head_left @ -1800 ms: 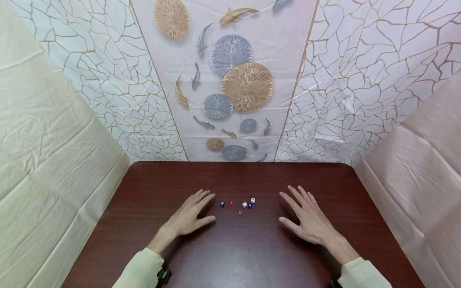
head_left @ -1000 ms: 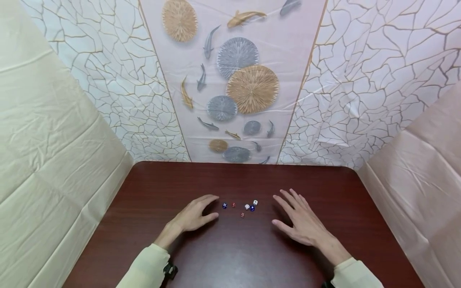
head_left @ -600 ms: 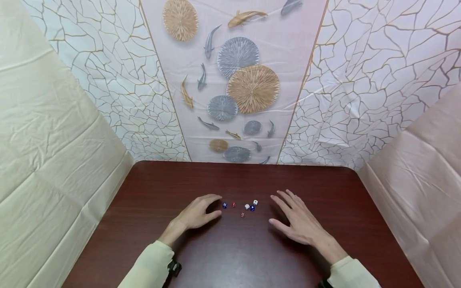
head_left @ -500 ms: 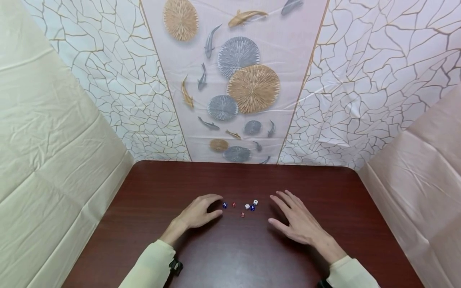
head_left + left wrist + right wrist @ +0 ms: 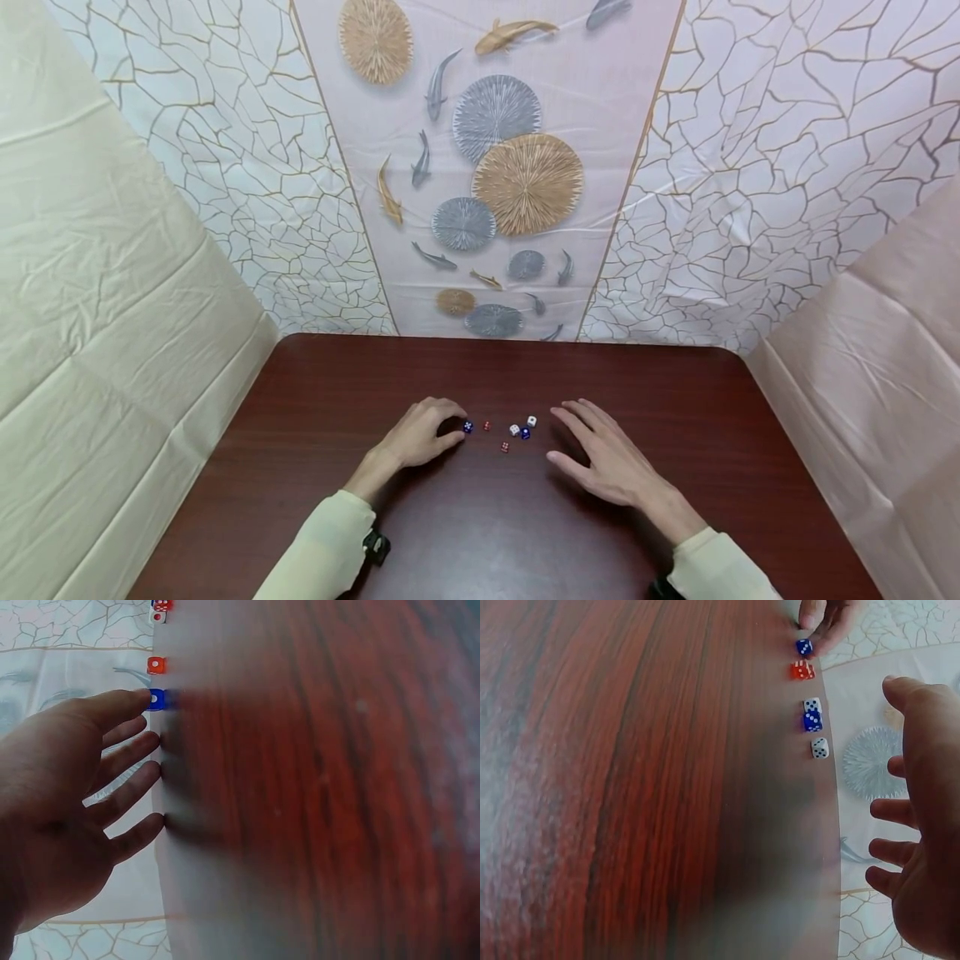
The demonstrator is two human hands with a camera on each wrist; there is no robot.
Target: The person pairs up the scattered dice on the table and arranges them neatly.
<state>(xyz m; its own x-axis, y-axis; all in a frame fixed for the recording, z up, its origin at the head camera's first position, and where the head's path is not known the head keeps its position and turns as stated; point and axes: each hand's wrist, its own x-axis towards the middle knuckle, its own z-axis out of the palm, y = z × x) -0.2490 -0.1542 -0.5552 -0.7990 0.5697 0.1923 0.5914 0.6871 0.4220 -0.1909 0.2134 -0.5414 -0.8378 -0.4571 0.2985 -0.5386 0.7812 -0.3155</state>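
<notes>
My left hand [image 5: 422, 431] is just left of a blue die [image 5: 468, 427], thumb and index fingertip apart on either side of its near edge. In the left wrist view the thumb tip overlaps this die's edge, and the other fingers are loosely spread. My right hand [image 5: 609, 457] hovers right of the dice, fingers spread, holding nothing. Beside it a white die [image 5: 532, 422], another white die [image 5: 514, 430] and a second blue die [image 5: 526, 433] lie in a cluster. Two small red dice lie further left, one red die [image 5: 487, 426] behind, the other red die [image 5: 505, 447] nearer the front.
The dice lie mid-way across a dark reddish-brown wooden table [image 5: 480, 517]. A patterned cloth backdrop [image 5: 480, 267] rises behind the far edge, and pale cloth panels [image 5: 127, 350] flank both sides.
My left hand has moved right to the blue die, its thumb and index finger drawing closer together. My right hand has shifted left toward the cluster. The dice stay put on the table.
</notes>
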